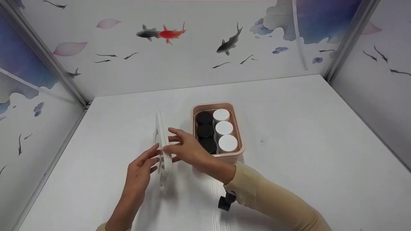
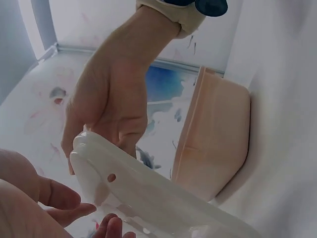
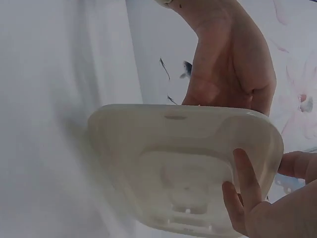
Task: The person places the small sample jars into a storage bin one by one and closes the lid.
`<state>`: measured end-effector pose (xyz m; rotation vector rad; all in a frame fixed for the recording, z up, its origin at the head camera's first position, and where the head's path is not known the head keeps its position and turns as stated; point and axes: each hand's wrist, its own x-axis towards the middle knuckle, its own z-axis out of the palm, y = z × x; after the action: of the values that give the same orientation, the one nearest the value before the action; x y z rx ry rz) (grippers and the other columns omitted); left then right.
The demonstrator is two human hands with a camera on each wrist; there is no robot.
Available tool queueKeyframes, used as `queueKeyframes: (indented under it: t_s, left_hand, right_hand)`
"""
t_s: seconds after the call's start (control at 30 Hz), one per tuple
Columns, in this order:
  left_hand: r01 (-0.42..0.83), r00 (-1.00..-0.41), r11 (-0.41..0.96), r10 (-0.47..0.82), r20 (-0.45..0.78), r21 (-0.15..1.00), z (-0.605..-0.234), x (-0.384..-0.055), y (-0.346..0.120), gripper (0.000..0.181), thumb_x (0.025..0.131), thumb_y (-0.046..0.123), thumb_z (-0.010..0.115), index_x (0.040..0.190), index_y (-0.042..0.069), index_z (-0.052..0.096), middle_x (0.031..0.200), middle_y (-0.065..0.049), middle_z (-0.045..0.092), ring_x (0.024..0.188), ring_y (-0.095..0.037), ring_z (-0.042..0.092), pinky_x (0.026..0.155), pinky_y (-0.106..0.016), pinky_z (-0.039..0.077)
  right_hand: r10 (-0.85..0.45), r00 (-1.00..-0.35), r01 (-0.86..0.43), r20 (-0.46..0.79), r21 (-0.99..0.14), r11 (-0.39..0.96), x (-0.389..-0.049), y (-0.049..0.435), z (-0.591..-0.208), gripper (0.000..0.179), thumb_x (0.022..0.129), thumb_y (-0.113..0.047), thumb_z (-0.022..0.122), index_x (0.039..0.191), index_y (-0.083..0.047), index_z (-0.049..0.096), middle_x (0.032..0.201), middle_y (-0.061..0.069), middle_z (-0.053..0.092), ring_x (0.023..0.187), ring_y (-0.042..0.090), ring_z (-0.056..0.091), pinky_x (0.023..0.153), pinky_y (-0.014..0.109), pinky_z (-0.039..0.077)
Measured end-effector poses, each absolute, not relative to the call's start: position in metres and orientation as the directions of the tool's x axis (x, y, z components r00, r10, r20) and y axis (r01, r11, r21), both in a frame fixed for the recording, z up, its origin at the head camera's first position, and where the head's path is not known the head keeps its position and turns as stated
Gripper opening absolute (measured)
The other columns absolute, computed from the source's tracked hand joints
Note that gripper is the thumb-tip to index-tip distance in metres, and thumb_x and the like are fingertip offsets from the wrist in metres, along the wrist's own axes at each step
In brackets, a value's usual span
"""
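Note:
A pale, translucent plastic lid [image 1: 163,150] stands on edge over the table, left of the pink box. My right hand [image 1: 189,149] pinches it, the thumb at its edge and two fingers [image 3: 247,173] against its recessed face. From the other side my left hand [image 1: 139,170] reaches to the lid with loosely bent, spread fingertips at its face. A small hole shows near the rim in the left wrist view. The pink box [image 1: 240,149] is uncovered, holding a row of black round tops [image 1: 205,131] beside a row of white round tops [image 1: 224,128].
The white table [image 1: 305,144] meets a back wall [image 1: 192,70] printed with fish and petals, and side panels with metal posts. A black wrist camera [image 1: 226,200] hangs beneath the right sleeve [image 1: 269,192], low over the table.

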<state>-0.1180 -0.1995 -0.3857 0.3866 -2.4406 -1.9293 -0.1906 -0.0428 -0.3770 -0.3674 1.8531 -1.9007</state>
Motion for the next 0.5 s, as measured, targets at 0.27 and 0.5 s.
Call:
queueKeyframes:
  t_s: [0.27,0.5]
  left_hand:
    - [-0.218,-0.950,0.284,-0.281,-0.136,0.934,-0.407,-0.128,-0.206,0.044,0.104,0.009,0.045,0.147,0.013,0.051,0.147,-0.014,0.054,0.133,-0.031,0.053,0.112,-0.048,0.043]
    - [-0.361,-0.928,0.313,-0.217,-0.304,0.878,-0.420,-0.145,-0.223,0.059,0.104,0.019,0.041,0.159,0.008,0.023,0.159,-0.024,0.033,0.144,-0.041,0.040,0.115,-0.053,0.039]
  right_hand:
    - [-0.467,-0.880,0.099,-0.083,-0.995,-0.009,-0.199,-0.027,-0.387,0.070,0.087,-0.001,0.062,0.153,-0.006,0.039,0.142,0.019,0.058,0.122,0.029,0.065,0.086,0.038,0.060]
    - [-0.455,-0.886,0.102,-0.095,-0.995,0.008,-0.206,-0.007,-0.394,0.073,0.085,-0.003,0.060,0.154,-0.006,0.037,0.143,0.017,0.058,0.119,0.025,0.066,0.083,0.032,0.060]
